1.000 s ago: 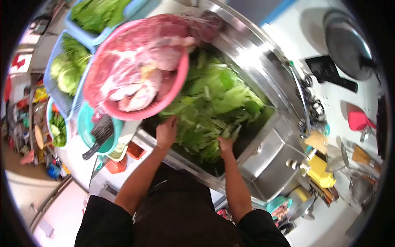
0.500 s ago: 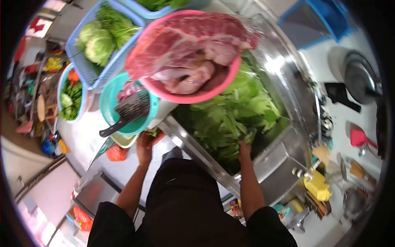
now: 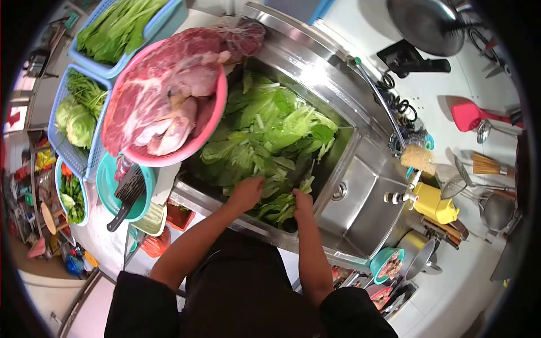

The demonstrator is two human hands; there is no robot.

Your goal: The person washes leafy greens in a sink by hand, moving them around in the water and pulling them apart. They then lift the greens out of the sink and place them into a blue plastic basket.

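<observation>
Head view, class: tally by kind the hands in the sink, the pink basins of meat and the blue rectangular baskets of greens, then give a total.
Hands, left hand and right hand: 2
Pink basin: 1
Blue rectangular baskets: 2
Total: 5

leafy greens (image 3: 265,141) | loose, wet-looking green heap | filling steel sink basin (image 3: 332,84)

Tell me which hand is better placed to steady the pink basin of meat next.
Left, probably: the left hand rests on the greens on the pink basin's side, while the right hand sits farther from it.
</observation>
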